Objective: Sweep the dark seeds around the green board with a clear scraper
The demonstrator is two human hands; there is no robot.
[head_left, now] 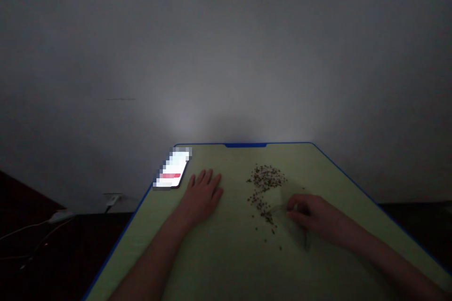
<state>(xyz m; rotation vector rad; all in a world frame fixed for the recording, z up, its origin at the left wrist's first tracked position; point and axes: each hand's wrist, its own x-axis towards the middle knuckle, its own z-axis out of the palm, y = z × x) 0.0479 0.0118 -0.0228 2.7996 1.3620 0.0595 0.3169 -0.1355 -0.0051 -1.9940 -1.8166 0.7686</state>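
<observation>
Dim light falls across a grey wall point(226, 56) behind a pale green, blue-edged table point(219, 263), and from where I stand a phone point(173, 169) glows at its left edge, mid-frame. Just right of it, the left hand point(201, 199) rests palm down, fingers slightly spread, holding nothing. Small dark bits point(267, 178) lie heaped right of the frame's centre, a loose trail straggling downward. Beside that trail, at lower right, the right hand point(305, 211) has its fingertips drawn close at a faint see-through object point(306, 241); I can't tell whether it's gripped.
</observation>
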